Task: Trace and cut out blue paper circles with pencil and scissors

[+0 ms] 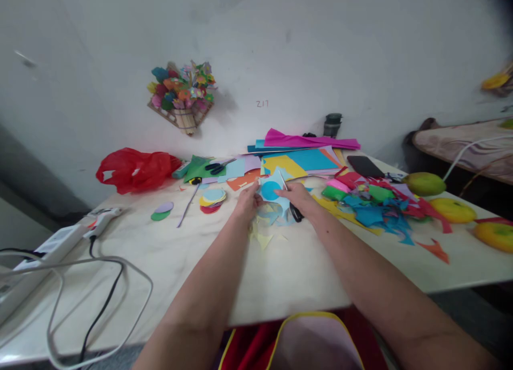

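Frame centre: left hand [250, 200] pinching light-blue paper [276, 176], right hand [300, 198] gripping black-handled cutting tool [296, 213]. Counter [288, 284]: blue scraps [369, 216] frame right, red bag [138, 170] frame left.

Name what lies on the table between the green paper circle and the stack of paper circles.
A thin purplish strip lies slantwise on the table between the green circle and the stack of circles, as the head view shows.

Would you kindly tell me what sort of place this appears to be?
Probably a room at home with a papercraft table: coloured paper scraps and cut paper circles lie on it, and what looks like a bed stands to the right.
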Available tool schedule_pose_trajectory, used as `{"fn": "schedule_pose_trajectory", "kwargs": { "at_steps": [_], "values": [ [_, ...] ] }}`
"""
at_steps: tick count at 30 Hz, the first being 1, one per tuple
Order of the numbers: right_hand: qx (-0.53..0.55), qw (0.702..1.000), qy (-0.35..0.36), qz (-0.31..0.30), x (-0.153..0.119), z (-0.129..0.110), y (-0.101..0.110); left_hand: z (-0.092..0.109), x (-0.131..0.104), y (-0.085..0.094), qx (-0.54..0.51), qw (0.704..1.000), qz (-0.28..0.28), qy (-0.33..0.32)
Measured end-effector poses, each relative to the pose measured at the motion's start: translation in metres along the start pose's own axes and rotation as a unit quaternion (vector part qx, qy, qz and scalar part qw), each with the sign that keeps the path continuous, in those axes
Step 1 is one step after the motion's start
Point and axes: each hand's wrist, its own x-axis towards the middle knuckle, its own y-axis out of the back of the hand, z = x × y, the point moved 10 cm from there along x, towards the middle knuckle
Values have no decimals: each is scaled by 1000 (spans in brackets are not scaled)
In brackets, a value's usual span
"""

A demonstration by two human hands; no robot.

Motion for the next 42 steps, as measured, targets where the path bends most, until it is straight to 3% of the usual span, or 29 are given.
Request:
{"fn": "schedule_pose_trajectory", "kwargs": {
  "at_steps": [5, 12, 34, 42],
  "values": [
    [34, 999, -9, -12, 1, 4, -3, 0, -2, -2, 78, 996, -32, -3],
    [45, 999, -13, -8, 1, 5, -3, 0, -2, -2, 108, 993, -36, -13],
    [3, 1000, -13, 12, -1, 1, 2, -1, -1, -2, 113, 993, -30, -23],
    [83, 996, -37, -22, -1, 7, -6, 2, -4, -6, 87, 995, -44, -27]
  ]
}}
